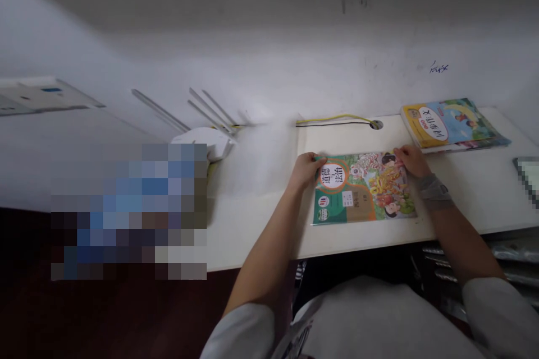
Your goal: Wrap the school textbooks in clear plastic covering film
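A green textbook (364, 188) with a colourful illustrated cover lies sideways in front of me, over the white desk (256, 235). My left hand (310, 168) grips its upper left corner, with the thumb on the cover. At the upper right corner my right hand (411, 160) pinches the book's edge; a grey band circles that wrist. The fingers beneath the book are hidden. Behind and to the right rests a small stack of books, topped by a yellow and blue one (452, 122).
A white router (206, 140) with several antennas stands at the back left. Yellow and black cables run along the wall into a round hole (376, 124). A pixelated area covers the left end of the desk. A dark-edged object (529, 176) lies at the far right.
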`<state>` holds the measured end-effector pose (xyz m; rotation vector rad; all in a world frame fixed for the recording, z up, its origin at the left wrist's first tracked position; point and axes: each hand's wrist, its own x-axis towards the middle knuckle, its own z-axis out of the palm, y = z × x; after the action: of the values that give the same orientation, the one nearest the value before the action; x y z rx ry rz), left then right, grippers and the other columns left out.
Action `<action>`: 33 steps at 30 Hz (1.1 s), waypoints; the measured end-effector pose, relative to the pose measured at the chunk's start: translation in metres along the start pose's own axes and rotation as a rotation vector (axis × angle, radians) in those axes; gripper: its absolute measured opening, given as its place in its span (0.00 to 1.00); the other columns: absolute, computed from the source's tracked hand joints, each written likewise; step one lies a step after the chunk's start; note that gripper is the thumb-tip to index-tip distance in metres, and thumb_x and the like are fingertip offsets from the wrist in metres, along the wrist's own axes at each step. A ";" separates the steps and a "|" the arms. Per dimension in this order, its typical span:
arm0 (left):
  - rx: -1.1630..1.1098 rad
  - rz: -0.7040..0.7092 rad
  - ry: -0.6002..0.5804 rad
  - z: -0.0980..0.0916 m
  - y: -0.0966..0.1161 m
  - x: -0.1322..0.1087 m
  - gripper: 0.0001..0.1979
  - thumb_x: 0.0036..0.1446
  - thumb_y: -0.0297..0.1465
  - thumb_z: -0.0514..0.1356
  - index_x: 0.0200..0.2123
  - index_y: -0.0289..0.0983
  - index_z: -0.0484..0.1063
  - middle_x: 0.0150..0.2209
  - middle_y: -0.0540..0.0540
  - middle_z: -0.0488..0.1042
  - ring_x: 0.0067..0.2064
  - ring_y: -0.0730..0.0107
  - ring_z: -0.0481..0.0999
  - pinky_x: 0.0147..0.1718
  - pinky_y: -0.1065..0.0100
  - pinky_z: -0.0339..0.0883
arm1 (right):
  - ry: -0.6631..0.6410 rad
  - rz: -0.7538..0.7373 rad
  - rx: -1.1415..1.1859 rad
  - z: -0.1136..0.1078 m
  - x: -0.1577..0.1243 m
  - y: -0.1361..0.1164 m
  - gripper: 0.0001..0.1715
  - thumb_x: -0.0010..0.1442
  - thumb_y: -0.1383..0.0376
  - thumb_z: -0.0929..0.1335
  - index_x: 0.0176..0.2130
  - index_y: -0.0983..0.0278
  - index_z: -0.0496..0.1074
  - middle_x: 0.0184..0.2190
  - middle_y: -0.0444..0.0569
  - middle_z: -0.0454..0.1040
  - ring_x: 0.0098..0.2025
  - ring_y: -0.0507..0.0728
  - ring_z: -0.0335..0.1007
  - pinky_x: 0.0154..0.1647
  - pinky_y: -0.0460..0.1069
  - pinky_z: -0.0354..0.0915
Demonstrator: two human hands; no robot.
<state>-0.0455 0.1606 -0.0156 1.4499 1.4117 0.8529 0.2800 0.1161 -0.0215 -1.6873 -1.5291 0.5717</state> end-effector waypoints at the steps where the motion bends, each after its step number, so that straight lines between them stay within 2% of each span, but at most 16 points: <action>1: 0.057 0.006 -0.006 -0.002 0.000 0.002 0.14 0.40 0.41 0.63 0.21 0.37 0.66 0.17 0.52 0.67 0.21 0.73 0.65 0.22 0.72 0.56 | 0.008 0.000 -0.043 0.002 0.001 0.000 0.23 0.54 0.50 0.63 0.18 0.61 0.62 0.16 0.44 0.66 0.22 0.53 0.64 0.26 0.49 0.59; 4: 0.237 0.031 -0.065 -0.010 0.009 0.010 0.11 0.39 0.37 0.64 0.18 0.37 0.68 0.16 0.51 0.67 0.22 0.72 0.65 0.22 0.71 0.55 | 0.025 -0.003 -0.187 0.006 0.003 -0.001 0.21 0.54 0.54 0.63 0.16 0.60 0.58 0.16 0.45 0.65 0.24 0.54 0.62 0.28 0.49 0.56; 7: 0.407 0.054 -0.181 -0.015 0.027 0.022 0.08 0.33 0.32 0.67 0.16 0.38 0.70 0.15 0.51 0.68 0.24 0.69 0.67 0.25 0.71 0.56 | 0.015 -0.005 -0.280 0.008 0.004 -0.001 0.20 0.54 0.56 0.63 0.16 0.60 0.57 0.17 0.45 0.65 0.25 0.54 0.61 0.28 0.49 0.54; 9: 0.505 0.066 -0.251 -0.012 0.041 0.030 0.09 0.32 0.32 0.68 0.14 0.38 0.70 0.15 0.50 0.68 0.26 0.66 0.69 0.27 0.70 0.57 | 0.009 -0.005 -0.319 0.008 0.005 -0.001 0.20 0.55 0.56 0.63 0.16 0.60 0.58 0.17 0.45 0.66 0.25 0.54 0.61 0.28 0.49 0.53; 12: 0.615 0.107 -0.317 0.006 0.061 0.038 0.09 0.35 0.33 0.67 0.13 0.38 0.71 0.14 0.49 0.68 0.27 0.64 0.71 0.30 0.69 0.59 | 0.005 -0.003 -0.355 0.007 0.005 0.000 0.20 0.56 0.56 0.62 0.17 0.60 0.59 0.17 0.45 0.67 0.25 0.54 0.61 0.26 0.48 0.51; 16: 0.663 0.217 -0.397 0.043 0.077 0.035 0.06 0.42 0.34 0.64 0.22 0.37 0.76 0.21 0.46 0.74 0.28 0.64 0.72 0.30 0.69 0.61 | 0.003 -0.013 -0.385 0.008 0.006 0.001 0.19 0.56 0.56 0.62 0.18 0.61 0.60 0.18 0.45 0.68 0.25 0.53 0.61 0.26 0.48 0.51; 20: 0.701 0.296 -0.430 0.065 0.079 0.032 0.09 0.46 0.33 0.61 0.30 0.36 0.78 0.25 0.46 0.76 0.29 0.66 0.72 0.30 0.70 0.61 | -0.003 -0.034 -0.402 0.007 0.006 0.002 0.20 0.58 0.56 0.60 0.19 0.61 0.62 0.20 0.46 0.70 0.26 0.54 0.64 0.26 0.47 0.52; 25: 0.800 0.308 -0.444 0.069 0.072 0.039 0.10 0.48 0.32 0.59 0.28 0.34 0.78 0.26 0.44 0.77 0.29 0.65 0.73 0.31 0.70 0.61 | -0.004 -0.039 -0.414 0.006 0.006 0.004 0.22 0.61 0.55 0.58 0.21 0.62 0.65 0.21 0.48 0.72 0.28 0.55 0.66 0.28 0.48 0.54; 27: 0.849 0.308 -0.439 0.072 0.069 0.042 0.10 0.49 0.32 0.58 0.28 0.34 0.78 0.29 0.42 0.78 0.32 0.64 0.74 0.32 0.69 0.62 | 0.023 -0.010 -0.448 0.006 0.004 0.003 0.19 0.60 0.55 0.60 0.24 0.62 0.68 0.22 0.49 0.72 0.28 0.56 0.66 0.29 0.48 0.55; 29: 0.895 0.307 -0.427 0.075 0.067 0.043 0.10 0.50 0.31 0.58 0.30 0.34 0.78 0.32 0.40 0.78 0.35 0.63 0.75 0.34 0.69 0.63 | 0.100 -0.001 -0.538 0.006 0.000 -0.001 0.15 0.58 0.55 0.63 0.32 0.64 0.71 0.25 0.51 0.73 0.31 0.58 0.67 0.31 0.49 0.57; 31: 0.937 0.301 -0.409 0.077 0.067 0.040 0.10 0.52 0.32 0.57 0.31 0.35 0.78 0.34 0.40 0.78 0.37 0.63 0.76 0.36 0.69 0.64 | 0.161 -0.102 -0.631 0.007 -0.005 -0.007 0.16 0.58 0.58 0.63 0.41 0.66 0.71 0.33 0.56 0.74 0.38 0.61 0.68 0.37 0.52 0.60; 33: 0.978 0.290 -0.381 0.079 0.068 0.035 0.10 0.54 0.33 0.56 0.33 0.36 0.77 0.35 0.41 0.78 0.38 0.63 0.76 0.37 0.69 0.64 | 0.105 -0.317 -0.649 0.010 -0.009 -0.014 0.17 0.59 0.62 0.62 0.46 0.66 0.70 0.43 0.60 0.73 0.46 0.63 0.66 0.46 0.55 0.60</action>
<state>0.0562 0.1886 0.0163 2.4295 1.3820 -0.0399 0.2623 0.1095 -0.0176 -1.8296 -1.9816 -0.2075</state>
